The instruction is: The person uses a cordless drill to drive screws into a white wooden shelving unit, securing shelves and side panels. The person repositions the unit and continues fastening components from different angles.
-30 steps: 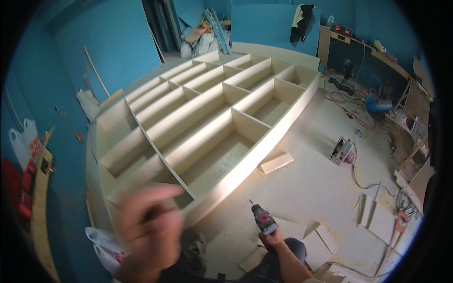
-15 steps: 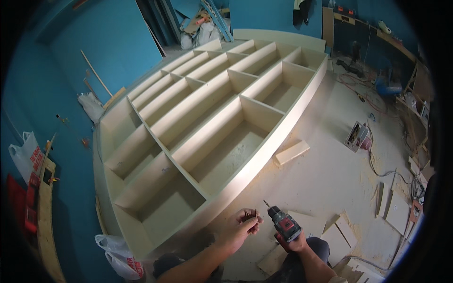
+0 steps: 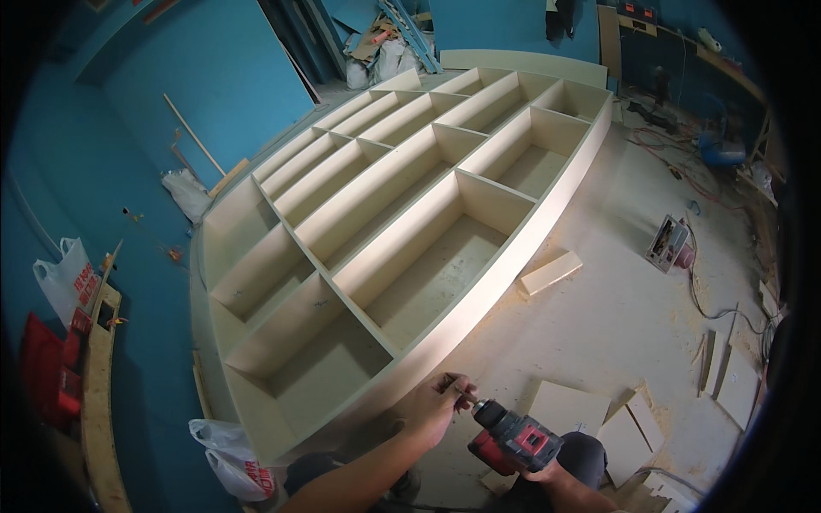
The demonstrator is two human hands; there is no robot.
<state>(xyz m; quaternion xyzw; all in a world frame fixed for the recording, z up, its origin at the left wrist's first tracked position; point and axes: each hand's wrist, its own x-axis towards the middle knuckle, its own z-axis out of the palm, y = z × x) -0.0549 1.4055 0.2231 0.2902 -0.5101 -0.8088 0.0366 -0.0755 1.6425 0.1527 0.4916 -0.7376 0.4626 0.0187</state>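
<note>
My right hand (image 3: 554,480) grips a black and red cordless drill (image 3: 523,438), its chuck pointing up and to the left. At the drill's tip, my left hand (image 3: 438,409) is closed, its fingers pinched around or just beside the bit. Thin dark screws show between these fingers in part; how many is hidden. Right beyond both hands lies a large pale wooden shelf frame (image 3: 479,295), on its back on the floor, divided into several rectangular compartments. My hands are just off its near side panel, apart from it.
A pale wood block (image 3: 550,274) lies beside the frame. Board offcuts (image 3: 569,410) with sawdust lie near my right knee. A corded power saw (image 3: 670,244) rests on the floor at right, its cable trailing. White plastic bags (image 3: 227,457) stand at the frame's near left corner.
The drill has swung leftward, bringing its tip from apart to right at my left hand's fingers. The whole view has shifted slightly.
</note>
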